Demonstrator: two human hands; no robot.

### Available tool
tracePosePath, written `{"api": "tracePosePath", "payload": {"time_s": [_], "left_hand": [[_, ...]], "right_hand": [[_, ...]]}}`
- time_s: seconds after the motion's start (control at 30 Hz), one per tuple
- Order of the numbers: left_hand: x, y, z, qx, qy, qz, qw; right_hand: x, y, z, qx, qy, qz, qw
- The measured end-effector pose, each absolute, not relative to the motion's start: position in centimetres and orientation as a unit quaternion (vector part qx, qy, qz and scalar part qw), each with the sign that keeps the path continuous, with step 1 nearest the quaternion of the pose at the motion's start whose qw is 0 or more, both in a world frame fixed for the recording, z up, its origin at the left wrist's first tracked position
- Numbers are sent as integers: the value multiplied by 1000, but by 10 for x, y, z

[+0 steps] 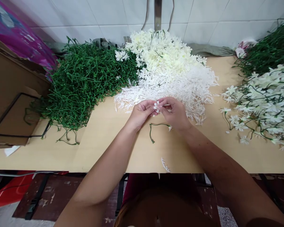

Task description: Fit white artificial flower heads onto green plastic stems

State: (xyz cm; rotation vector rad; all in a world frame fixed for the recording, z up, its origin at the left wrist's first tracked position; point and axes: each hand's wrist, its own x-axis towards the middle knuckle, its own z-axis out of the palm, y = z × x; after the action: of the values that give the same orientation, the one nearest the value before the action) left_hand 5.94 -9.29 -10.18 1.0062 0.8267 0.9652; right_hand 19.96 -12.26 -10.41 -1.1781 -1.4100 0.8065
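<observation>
Between my fingertips is a small white artificial flower (156, 106), its petals facing up. My left hand (144, 113) pinches it from the left, thumb and forefinger closed. From the right, my right hand (174, 110) closes on the same flower, with the fingers partly hiding a thin white piece. Just below the hands a green plastic stem (153, 125) lies bent on the table, its tip near a small white bit under my right wrist. Directly behind the hands spreads a heap of thin white plastic pieces (165, 90).
A pile of green stems (85, 78) lies at left, beside a cardboard box (11, 82). Loose white flower heads (161, 53) are heaped at the back. Flowers on stems (269, 101) lie at right, with more green stems (267, 50) behind. A white sprig (165, 165) is near the table's front edge.
</observation>
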Motion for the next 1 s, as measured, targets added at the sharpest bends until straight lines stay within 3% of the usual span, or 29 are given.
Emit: {"api": "tracePosePath", "payload": {"time_s": [0.23, 0.37, 0.67, 1.0], "left_hand": [[62, -95, -98, 522, 378, 442, 624], [43, -99, -86, 636, 389, 425, 513], [17, -118, -80, 878, 291, 103, 366], [9, -116, -82, 870, 256, 68, 417]], "right_hand": [[204, -117, -105, -461, -534, 466, 534], [210, -115, -99, -452, -513, 485, 545], [216, -114, -99, -432, -410, 573, 563], [209, -121, -96, -358, -385, 664, 531]]}}
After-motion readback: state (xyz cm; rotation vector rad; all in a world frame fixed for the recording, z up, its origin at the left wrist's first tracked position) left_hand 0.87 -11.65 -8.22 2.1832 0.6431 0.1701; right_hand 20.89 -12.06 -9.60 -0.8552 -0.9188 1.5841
